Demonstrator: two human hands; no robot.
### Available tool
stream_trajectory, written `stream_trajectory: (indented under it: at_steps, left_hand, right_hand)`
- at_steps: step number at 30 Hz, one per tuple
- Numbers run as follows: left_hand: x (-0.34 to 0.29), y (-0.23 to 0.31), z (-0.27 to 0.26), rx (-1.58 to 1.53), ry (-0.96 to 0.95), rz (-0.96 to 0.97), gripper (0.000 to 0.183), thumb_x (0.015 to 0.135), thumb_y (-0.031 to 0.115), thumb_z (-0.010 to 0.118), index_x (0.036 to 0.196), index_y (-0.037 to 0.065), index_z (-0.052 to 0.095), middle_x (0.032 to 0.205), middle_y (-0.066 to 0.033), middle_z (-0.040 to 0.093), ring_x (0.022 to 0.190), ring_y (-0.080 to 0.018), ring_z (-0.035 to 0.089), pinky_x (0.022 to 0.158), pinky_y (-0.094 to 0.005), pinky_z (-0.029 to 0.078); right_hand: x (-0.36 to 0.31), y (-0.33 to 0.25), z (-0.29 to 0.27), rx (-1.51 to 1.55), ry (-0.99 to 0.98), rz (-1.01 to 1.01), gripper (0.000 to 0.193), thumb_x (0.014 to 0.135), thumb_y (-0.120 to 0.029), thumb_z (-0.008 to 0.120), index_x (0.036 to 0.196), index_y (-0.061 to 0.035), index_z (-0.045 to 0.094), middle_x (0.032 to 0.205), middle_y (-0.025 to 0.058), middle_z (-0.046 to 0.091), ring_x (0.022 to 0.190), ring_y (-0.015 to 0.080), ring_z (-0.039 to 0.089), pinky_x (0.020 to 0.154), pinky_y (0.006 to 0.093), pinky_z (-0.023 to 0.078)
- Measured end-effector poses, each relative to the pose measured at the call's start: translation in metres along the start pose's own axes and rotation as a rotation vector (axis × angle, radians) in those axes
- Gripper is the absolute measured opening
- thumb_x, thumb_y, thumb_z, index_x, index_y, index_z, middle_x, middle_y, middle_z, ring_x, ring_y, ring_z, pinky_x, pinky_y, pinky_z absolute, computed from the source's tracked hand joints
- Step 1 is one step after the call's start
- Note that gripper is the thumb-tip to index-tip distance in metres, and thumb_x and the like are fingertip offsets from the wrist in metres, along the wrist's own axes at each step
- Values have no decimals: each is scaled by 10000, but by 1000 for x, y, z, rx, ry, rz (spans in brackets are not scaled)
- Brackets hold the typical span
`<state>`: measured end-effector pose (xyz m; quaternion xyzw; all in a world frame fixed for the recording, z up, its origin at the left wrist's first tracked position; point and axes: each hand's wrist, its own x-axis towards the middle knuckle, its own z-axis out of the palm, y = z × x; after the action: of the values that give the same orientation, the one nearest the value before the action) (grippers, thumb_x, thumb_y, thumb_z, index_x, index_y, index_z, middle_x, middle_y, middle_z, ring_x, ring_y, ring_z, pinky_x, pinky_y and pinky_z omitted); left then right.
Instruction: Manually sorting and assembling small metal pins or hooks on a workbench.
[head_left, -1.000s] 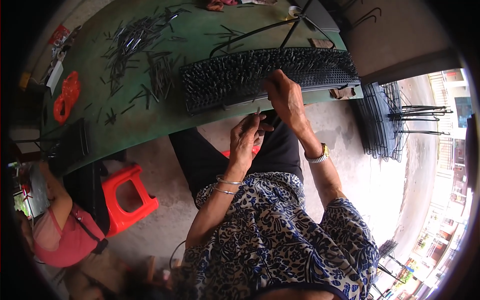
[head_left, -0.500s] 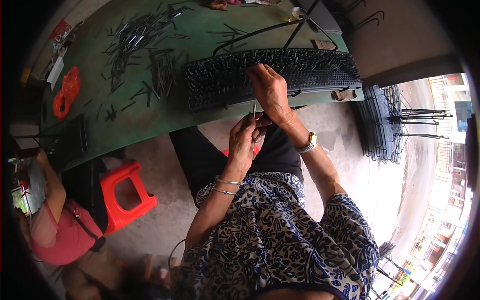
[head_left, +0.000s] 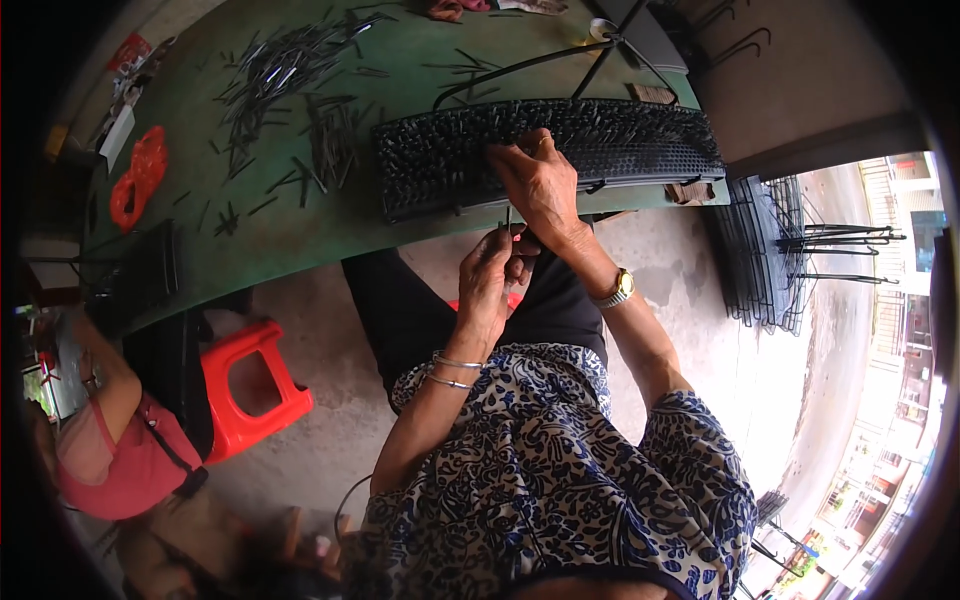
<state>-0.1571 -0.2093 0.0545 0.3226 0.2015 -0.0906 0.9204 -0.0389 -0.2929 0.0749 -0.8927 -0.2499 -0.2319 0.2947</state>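
On the near edge of the green table lies a long black rack [head_left: 640, 165], a perforated panel filled with short dark strips, with bare holes along its front right part. My right hand [head_left: 543, 195] reaches over the rack, thumb and fingertips pinched against its strips. Whatever those fingertips hold is too small to make out. Just below the table edge, above my lap, my left hand [head_left: 486, 270] is closed around a thin dark strip [head_left: 508, 216], one end of which sticks up between thumb and fingers.
Loose dark strips [head_left: 275, 75] lie in piles across the green table [head_left: 300, 240]. A red plastic bundle [head_left: 140, 175] is at its left. Bent black rods [head_left: 540, 65] rise behind the rack. Stacked wire racks [head_left: 760, 250] stand right. A person [head_left: 130, 450] sits left beside a red stool [head_left: 255, 390].
My right hand's fingertips have shifted slightly on the rack, and the thumb side has tilted. My left hand stays nearly in place. The person at left has moved an arm.
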Motion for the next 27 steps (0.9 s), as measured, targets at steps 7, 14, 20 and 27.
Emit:
stream_trajectory:
  at_steps: [7, 14, 20, 27]
  left_hand:
    - [-1, 3, 0, 111, 6, 123, 337, 958, 317, 572, 1112, 23, 631, 797, -54, 644, 595, -50, 454, 571, -214, 419]
    - [-7, 12, 5, 58, 7, -9, 327, 959, 343, 566, 1136, 76, 630, 660, -17, 570, 519, -44, 400, 480, -178, 325]
    - [-3, 8, 6, 135, 25, 43, 311, 964, 336, 562, 1067, 51, 631, 650, 7, 540, 539, -49, 419, 516, -163, 327]
    - [-4, 8, 12, 174, 27, 31, 346, 959, 354, 567, 1032, 21, 625, 716, -6, 591, 675, -89, 559, 668, -202, 406]
  right_hand:
    - [-11, -3, -49, 448, -568, 241, 176, 863, -164, 625, 957, -19, 662, 792, 127, 600, 726, 209, 621, 606, 337, 468]
    - [4, 0, -37, 353, -28, 236, 79, 854, -64, 617, 867, 2, 577, 705, 104, 600, 625, 193, 592, 582, 305, 457]
    - [2, 10, 0, 325, 53, 201, 57, 844, -32, 626, 892, -33, 596, 758, 108, 588, 637, 237, 579, 579, 318, 463]
    - [1, 3, -7, -114, -13, 2, 152, 831, -137, 651, 982, -129, 670, 878, 119, 573, 790, 299, 608, 644, 390, 495]
